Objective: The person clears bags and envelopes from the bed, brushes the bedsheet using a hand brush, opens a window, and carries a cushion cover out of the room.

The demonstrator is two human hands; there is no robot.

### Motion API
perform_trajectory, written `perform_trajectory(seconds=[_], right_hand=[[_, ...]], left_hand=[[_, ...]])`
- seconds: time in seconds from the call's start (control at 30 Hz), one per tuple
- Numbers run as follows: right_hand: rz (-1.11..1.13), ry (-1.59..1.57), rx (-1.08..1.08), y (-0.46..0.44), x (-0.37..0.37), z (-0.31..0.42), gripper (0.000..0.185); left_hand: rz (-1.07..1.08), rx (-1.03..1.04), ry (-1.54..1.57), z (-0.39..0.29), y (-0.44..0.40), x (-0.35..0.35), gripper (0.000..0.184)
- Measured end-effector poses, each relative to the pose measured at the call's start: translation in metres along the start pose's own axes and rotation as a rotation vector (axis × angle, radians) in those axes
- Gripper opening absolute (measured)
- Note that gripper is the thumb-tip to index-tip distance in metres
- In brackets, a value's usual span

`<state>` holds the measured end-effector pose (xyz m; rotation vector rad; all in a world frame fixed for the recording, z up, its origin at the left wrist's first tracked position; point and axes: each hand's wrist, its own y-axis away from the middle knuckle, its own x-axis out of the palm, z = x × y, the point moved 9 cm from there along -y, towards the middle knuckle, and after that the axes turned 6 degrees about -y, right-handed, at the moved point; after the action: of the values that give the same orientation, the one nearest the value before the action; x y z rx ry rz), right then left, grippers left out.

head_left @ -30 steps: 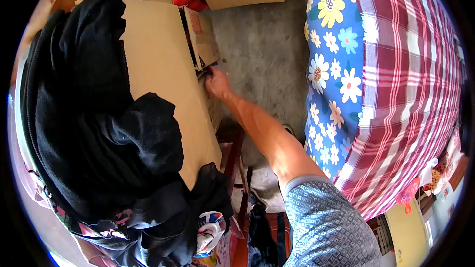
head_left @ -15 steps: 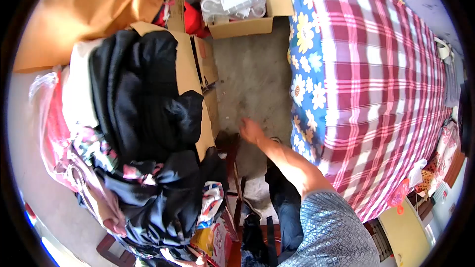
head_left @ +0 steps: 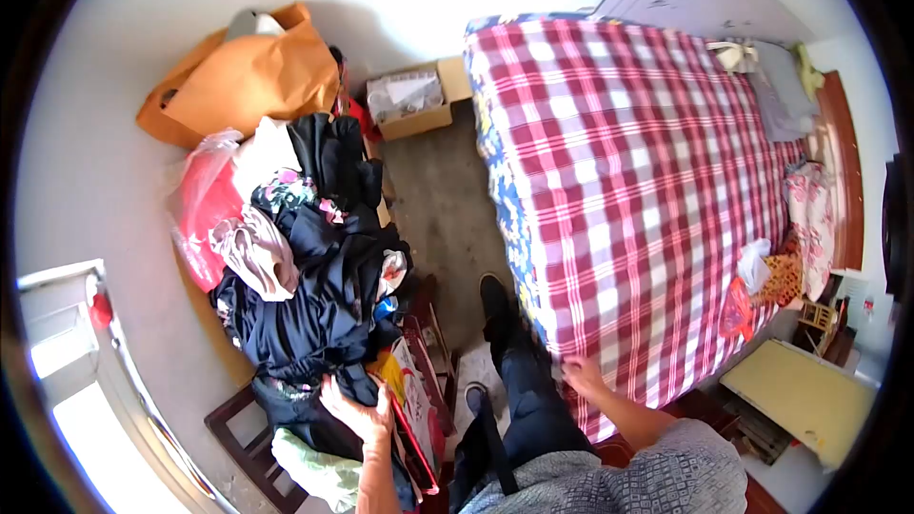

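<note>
My left hand (head_left: 355, 411) lies on the near end of a pile of black clothes (head_left: 319, 276), its fingers spread over the dark fabric. Beside it are a pale green cloth (head_left: 319, 468) and a red-edged bag (head_left: 409, 400). Over at the near left edge of the bed, my right hand (head_left: 583, 378) is beside the red and white checked bedcover (head_left: 647, 200); its fingers are too small and blurred to read. Higher on the pile lie a light striped garment (head_left: 257, 252) and a pink plastic bag (head_left: 208, 214).
An orange bag (head_left: 249, 81) stands behind the pile. An open cardboard box (head_left: 417, 124) sits on the floor at the far end of the aisle. Wooden furniture (head_left: 249, 438) is at the lower left. A yellow-topped table (head_left: 804, 395) stands at the right.
The view has pulled back and shows more of the room. My right hand has left the cardboard boxes and moved to the bed's edge. My left hand has come into view on the clothes.
</note>
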<state>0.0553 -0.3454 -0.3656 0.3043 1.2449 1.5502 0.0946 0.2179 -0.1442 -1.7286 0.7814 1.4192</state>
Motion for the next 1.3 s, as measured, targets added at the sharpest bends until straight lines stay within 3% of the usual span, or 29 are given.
perform_trajectory(seconds=[0.03,0.1,0.13,0.17,0.23,0.33,0.47,0.57,0.6,0.7,0.77,0.8,0.87,0.9,1.0,1.03,1.17,1.3], right_hand=[[-0.082,0.058,0.039,0.054,-0.025,-0.024,0.035],[-0.038,0.140,0.131,0.113,-0.051,-0.061,0.029],[-0.081,0.156,0.079,0.148,-0.058,-0.077,0.031],[-0.054,0.169,0.183,0.166,-0.061,-0.121,0.032],[-0.124,-0.051,0.234,0.217,-0.069,-0.168,0.033],[-0.115,-0.200,0.358,0.298,-0.045,-0.241,0.033],[-0.048,-0.083,0.088,0.346,0.023,-0.385,0.030],[0.001,-0.166,0.215,0.407,0.056,-0.447,0.028],[-0.023,-0.320,0.202,0.421,0.073,-0.475,0.026],[-0.029,-0.426,0.311,0.455,0.074,-0.485,0.025],[0.009,-0.377,0.197,0.461,0.070,-0.488,0.025],[0.025,-0.358,0.156,0.462,0.064,-0.485,0.025],[-0.116,-0.794,0.557,0.478,0.039,-0.483,0.024],[-0.108,-0.789,0.558,0.482,0.025,-0.468,0.024],[-0.219,-0.827,0.533,0.485,-0.017,-0.461,0.024],[-0.231,-0.826,0.525,0.482,-0.028,-0.467,0.025],[-0.241,-0.804,0.579,0.476,-0.086,-0.496,0.028],[-0.250,-0.785,0.599,0.449,-0.151,-0.555,0.029]], left_hand=[[0.010,0.034,0.007,-0.005,0.001,-0.004,0.091],[-0.076,0.072,0.079,0.002,0.018,-0.016,0.087],[-0.117,0.105,0.066,0.001,0.024,-0.026,0.084],[-0.161,0.135,0.056,-0.002,0.029,-0.031,0.082],[-0.194,0.199,0.052,0.005,0.037,-0.020,0.084],[-0.017,0.222,0.149,0.026,0.035,0.003,0.093],[0.262,0.233,0.143,0.024,0.036,0.008,0.102],[0.416,0.219,0.157,0.024,0.030,0.015,0.107],[0.467,0.188,0.147,0.022,0.026,0.016,0.108],[0.617,0.128,0.121,0.018,0.030,0.010,0.117],[0.660,0.110,0.110,0.008,0.035,0.000,0.119],[0.656,0.096,0.130,0.010,0.036,0.001,0.118],[0.577,0.103,0.143,0.010,0.035,0.000,0.111],[0.575,0.096,0.137,0.009,0.044,0.001,0.111],[-0.059,0.362,0.005,-0.035,0.070,-0.051,0.087],[-0.172,0.469,0.019,-0.068,0.094,-0.079,0.080],[-0.282,0.708,0.110,-0.169,0.191,-0.094,0.080],[-0.005,0.709,0.261,-0.257,0.302,-0.054,0.080]])
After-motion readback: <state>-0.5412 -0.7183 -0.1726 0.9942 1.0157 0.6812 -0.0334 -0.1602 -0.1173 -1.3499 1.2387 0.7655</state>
